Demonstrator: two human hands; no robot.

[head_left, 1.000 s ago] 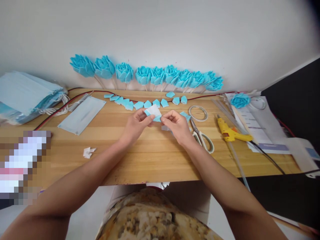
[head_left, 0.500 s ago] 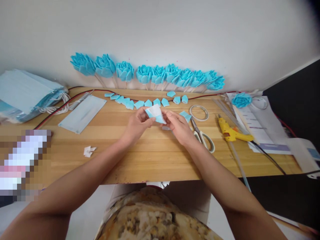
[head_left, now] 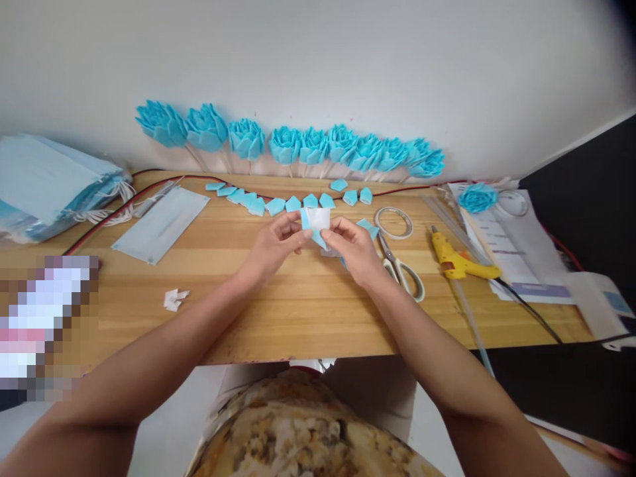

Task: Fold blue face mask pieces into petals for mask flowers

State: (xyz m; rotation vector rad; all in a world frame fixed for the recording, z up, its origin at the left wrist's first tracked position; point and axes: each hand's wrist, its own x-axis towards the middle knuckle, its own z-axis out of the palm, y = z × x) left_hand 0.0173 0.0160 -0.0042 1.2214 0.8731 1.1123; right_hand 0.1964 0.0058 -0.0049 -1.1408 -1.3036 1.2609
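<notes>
Our left grip [head_left: 274, 249] and right grip [head_left: 354, 246] pinch a seemingly half-folded blue-and-white fabric piece [head_left: 318, 217]; beyond them, pointed pale-blue fabric petals [head_left: 276, 207] look finished.

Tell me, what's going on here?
A person's left hand and right hand pinch a small blue-and-white piece above the table. Beyond it lie blue petals, with blue flowers on sticks along the wall. Scissors, a tape roll and a yellow glue gun lie to the right.
</notes>
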